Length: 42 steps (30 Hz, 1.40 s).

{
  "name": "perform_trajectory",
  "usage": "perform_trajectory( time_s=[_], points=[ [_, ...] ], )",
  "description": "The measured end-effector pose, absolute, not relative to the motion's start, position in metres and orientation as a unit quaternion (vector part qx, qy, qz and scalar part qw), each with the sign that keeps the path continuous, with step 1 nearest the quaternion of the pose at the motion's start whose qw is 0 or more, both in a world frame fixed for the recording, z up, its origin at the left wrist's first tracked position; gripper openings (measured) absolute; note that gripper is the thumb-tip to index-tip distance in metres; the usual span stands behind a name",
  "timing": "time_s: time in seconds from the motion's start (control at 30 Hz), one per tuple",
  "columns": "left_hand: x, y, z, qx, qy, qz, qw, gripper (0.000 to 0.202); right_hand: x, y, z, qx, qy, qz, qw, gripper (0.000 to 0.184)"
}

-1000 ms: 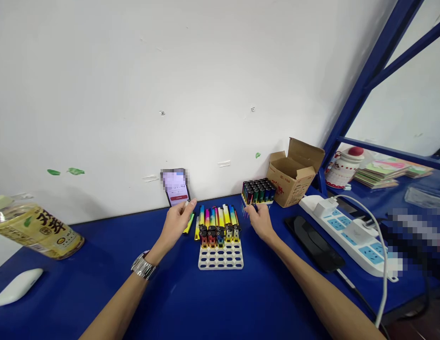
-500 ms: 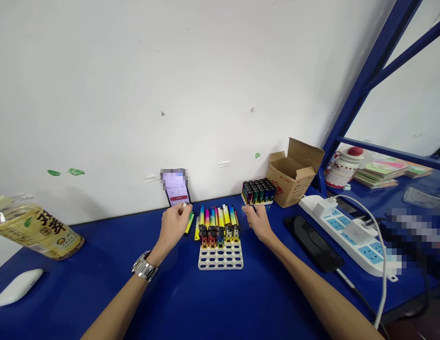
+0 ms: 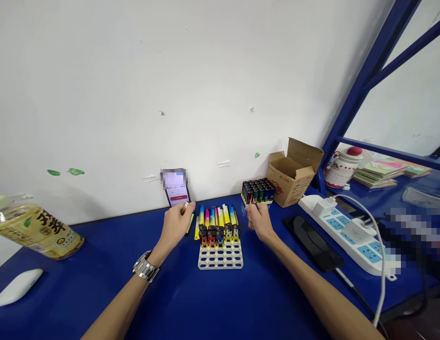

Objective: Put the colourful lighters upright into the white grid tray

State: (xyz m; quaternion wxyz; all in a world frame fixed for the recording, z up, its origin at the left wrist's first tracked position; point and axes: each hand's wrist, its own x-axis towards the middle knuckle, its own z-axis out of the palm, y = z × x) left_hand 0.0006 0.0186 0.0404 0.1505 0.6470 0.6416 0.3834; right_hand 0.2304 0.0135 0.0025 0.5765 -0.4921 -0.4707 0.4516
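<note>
A white perforated rack (image 3: pixel 220 258) lies on the blue table with a row of colourful lighters (image 3: pixel 218 224) standing in its far holes. My left hand (image 3: pixel 176 224) sits left of the rack, fingers pinched on a small silvery piece, next to a yellow-green lighter (image 3: pixel 190 224) lying flat. My right hand (image 3: pixel 258 221) is right of the rack, fingers curled around a dark lighter just in front of a full tray of dark-capped lighters (image 3: pixel 258 191).
A phone (image 3: pixel 177 188) leans on the wall. An open cardboard box (image 3: pixel 294 173), a white power strip (image 3: pixel 347 229) with cable and a black phone (image 3: pixel 314 242) lie to the right. A tea bottle (image 3: pixel 35 229) and white mouse (image 3: pixel 17 286) are at left.
My left hand closed from a loose reach into a pinch and shifted slightly right. My right hand edged back toward the full tray.
</note>
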Motion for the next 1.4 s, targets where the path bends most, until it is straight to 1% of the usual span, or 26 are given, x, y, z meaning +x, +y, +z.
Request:
perform_trajectory(
  time_s=[0.1,0.17,0.23,0.33,0.43,0.53,0.6,0.77,0.83,0.9,0.97,1.1,1.23,1.4],
  points=[
    [0.000,0.019,0.039,0.652,0.643,0.380,0.133,0.038,0.230,0.013,0.003,-0.485,-0.426,0.494,0.583,0.033],
    [0.000,0.020,0.039,0.654,0.635,0.387,0.140,0.040,0.230,0.013,0.003,-0.487,-0.417,0.489,0.592,0.034],
    [0.000,0.019,0.040,0.661,0.614,0.394,0.178,0.039,0.231,0.014,0.003,-0.498,-0.414,0.478,0.594,0.036],
    [0.002,0.015,0.047,0.680,0.558,0.400,0.258,0.033,0.234,0.016,0.003,-0.481,-0.448,0.500,0.564,0.038],
    [0.006,0.006,0.059,0.708,0.496,0.414,0.286,0.029,0.239,0.018,0.006,-0.432,-0.520,0.507,0.535,0.038],
    [0.011,-0.006,0.071,0.745,0.455,0.416,0.255,0.028,0.245,0.016,0.015,-0.408,-0.573,0.488,0.516,0.041],
    [0.016,-0.015,0.078,0.768,0.431,0.412,0.233,0.026,0.250,0.014,0.022,-0.399,-0.614,0.468,0.495,0.038],
    [0.029,-0.032,0.082,0.801,0.400,0.361,0.261,0.024,0.264,0.011,0.034,-0.420,-0.721,0.332,0.441,0.035],
    [0.034,-0.034,0.076,0.811,0.397,0.344,0.258,0.023,0.269,0.011,0.034,-0.422,-0.717,0.349,0.431,0.038],
    [0.038,-0.033,0.068,0.823,0.392,0.336,0.239,0.023,0.272,0.010,0.033,-0.413,-0.699,0.413,0.413,0.040],
    [0.041,-0.031,0.058,0.840,0.379,0.331,0.203,0.021,0.272,0.009,0.033,-0.402,-0.678,0.466,0.402,0.040],
    [0.044,-0.026,0.043,0.864,0.364,0.325,0.122,0.015,0.265,0.006,0.031,-0.385,-0.668,0.515,0.374,0.040],
    [0.043,-0.023,0.040,0.872,0.384,0.295,0.070,0.015,0.259,0.005,0.027,-0.390,-0.691,0.502,0.344,0.041],
    [0.039,-0.022,0.043,0.880,0.393,0.259,0.061,0.016,0.257,0.001,0.030,-0.416,-0.727,0.459,0.295,0.044]
  ],
)
